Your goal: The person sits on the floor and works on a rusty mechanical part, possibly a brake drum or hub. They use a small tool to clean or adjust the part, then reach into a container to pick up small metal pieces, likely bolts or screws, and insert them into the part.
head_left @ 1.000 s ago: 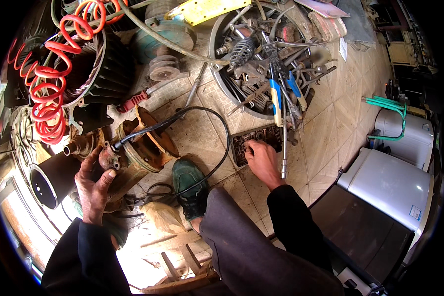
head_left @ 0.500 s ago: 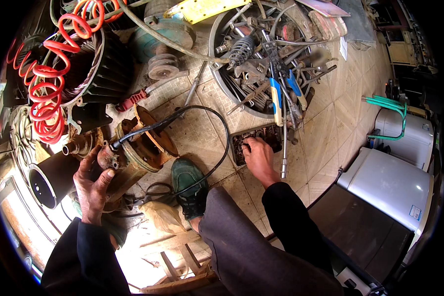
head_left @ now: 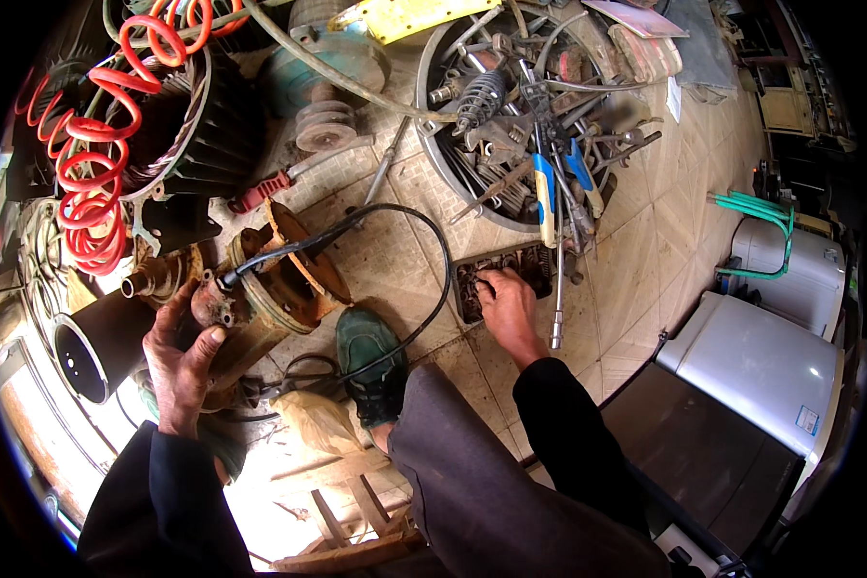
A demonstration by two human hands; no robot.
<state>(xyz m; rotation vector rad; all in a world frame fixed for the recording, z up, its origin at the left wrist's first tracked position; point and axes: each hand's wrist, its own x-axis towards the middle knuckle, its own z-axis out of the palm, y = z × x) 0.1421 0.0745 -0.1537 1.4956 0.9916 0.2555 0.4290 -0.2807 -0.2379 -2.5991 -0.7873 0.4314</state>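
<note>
My left hand (head_left: 179, 371) grips a rusty cable housing (head_left: 210, 303), thumb on the near side and fingers behind it. A black cable (head_left: 356, 217) runs out of this housing and loops over the floor. Beside it is a rusty flanged pump casing (head_left: 294, 279). My right hand (head_left: 508, 310) reaches into a small dark tray (head_left: 464, 306) of small metal hardware, its fingers bent together among the pieces. Whatever they pinch is hidden.
A round basin (head_left: 432, 144) heaped with wrenches, pliers and a spring stands beyond the tray. A red-handled screwdriver (head_left: 260, 193) lies left of it. Red coiled hose (head_left: 91, 183) hangs before a finned motor housing (head_left: 226, 135). My green shoe (head_left: 368, 352) is between the hands; white appliances (head_left: 751, 356) stand right.
The whole view has shifted very slightly. Both hands keep their places, the left on the housing, the right in the tray with its fingers moved a little.
</note>
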